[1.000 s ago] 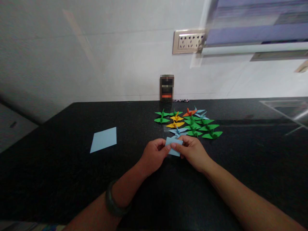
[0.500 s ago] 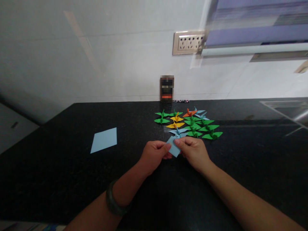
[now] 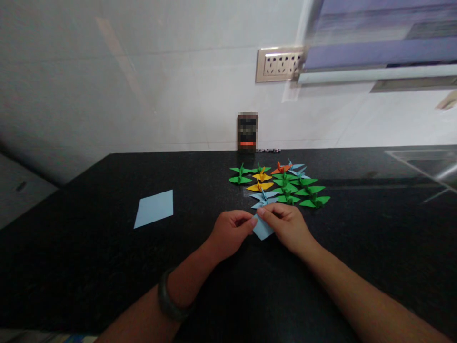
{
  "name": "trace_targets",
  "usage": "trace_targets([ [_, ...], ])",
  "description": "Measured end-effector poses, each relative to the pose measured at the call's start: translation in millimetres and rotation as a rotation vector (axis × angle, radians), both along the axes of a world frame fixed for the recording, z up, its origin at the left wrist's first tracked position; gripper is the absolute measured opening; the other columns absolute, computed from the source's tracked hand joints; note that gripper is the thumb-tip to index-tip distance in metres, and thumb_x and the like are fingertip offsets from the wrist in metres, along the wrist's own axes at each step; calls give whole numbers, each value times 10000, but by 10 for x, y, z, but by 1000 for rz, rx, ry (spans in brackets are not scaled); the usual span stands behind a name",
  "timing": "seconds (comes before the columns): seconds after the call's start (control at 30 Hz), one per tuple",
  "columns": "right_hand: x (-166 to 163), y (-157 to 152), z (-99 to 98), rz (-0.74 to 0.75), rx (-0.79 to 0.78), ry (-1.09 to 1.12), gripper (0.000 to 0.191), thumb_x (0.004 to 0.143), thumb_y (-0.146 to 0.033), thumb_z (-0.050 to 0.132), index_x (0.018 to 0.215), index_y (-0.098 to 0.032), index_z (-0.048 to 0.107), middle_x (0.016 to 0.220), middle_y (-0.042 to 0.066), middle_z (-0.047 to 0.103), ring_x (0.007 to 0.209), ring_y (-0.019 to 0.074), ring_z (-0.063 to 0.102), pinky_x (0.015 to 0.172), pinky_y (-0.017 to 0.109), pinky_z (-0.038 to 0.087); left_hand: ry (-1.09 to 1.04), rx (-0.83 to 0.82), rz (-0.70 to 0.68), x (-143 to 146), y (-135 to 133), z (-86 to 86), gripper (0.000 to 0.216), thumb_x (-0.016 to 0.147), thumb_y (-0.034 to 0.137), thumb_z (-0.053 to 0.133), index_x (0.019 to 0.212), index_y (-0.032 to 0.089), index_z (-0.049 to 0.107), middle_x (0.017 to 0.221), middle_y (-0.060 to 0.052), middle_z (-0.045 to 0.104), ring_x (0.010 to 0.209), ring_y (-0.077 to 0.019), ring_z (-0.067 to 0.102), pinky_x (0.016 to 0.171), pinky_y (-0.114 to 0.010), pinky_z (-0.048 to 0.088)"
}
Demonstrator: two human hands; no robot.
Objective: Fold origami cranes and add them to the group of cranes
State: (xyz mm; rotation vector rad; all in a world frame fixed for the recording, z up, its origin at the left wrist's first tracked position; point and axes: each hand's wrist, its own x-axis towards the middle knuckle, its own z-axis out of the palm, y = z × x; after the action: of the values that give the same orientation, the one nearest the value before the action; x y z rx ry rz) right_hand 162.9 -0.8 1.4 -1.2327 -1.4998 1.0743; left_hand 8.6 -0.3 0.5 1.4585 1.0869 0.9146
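A small folded piece of light blue paper (image 3: 263, 229) is held between my two hands, low over the black counter. My left hand (image 3: 232, 232) pinches its left corner between thumb and fingers. My right hand (image 3: 287, 224) grips the upper right part, its thumb pressing near the top corner. Some of the paper is covered by my fingers. Just behind my hands stand light blue paper cranes (image 3: 264, 196), the nearest partly hidden by my right hand.
Green cranes (image 3: 285, 188), yellow cranes (image 3: 262, 176) and an orange crane (image 3: 281, 167) stand behind my hands. A light blue paper sheet (image 3: 154, 208) lies at left on the black counter (image 3: 89, 267). A dark pixelated object (image 3: 247, 132) leans on the wall, beside a beaded string (image 3: 270, 151).
The folded paper has turned and sits slightly lower and to the right. My left fingers have shifted to its corner. The cranes and the loose sheet have stayed put.
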Motion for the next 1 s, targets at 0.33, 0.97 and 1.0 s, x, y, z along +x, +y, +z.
trace_targets([
  [0.33,-91,-5,-6,65,-278,95,231,623,-346,670,621,-153,542,508,-35,545,409,62,426,418,194,349,-232,-130,270,12,39,30,158,653,279,667,697,127,682,597,-13,649,543,-100,565,540,-207,446],
  [0.97,3,35,24,-148,240,-31,212,740,-296,593,567,-173,609,582,4,543,565,127,509,552,253,407,-577,-450,70,-40,47,23,196,675,271,678,749,95,635,658,-43,659,565,-101,604,554,-207,487],
  [1.0,3,34,18,-141,240,-36,205,742,-295,591,580,-172,615,591,7,551,572,130,515,553,253,411,-593,-459,74,-42,48,30,184,674,250,676,761,94,635,666,-47,665,572,-106,612,561,-211,491],
])
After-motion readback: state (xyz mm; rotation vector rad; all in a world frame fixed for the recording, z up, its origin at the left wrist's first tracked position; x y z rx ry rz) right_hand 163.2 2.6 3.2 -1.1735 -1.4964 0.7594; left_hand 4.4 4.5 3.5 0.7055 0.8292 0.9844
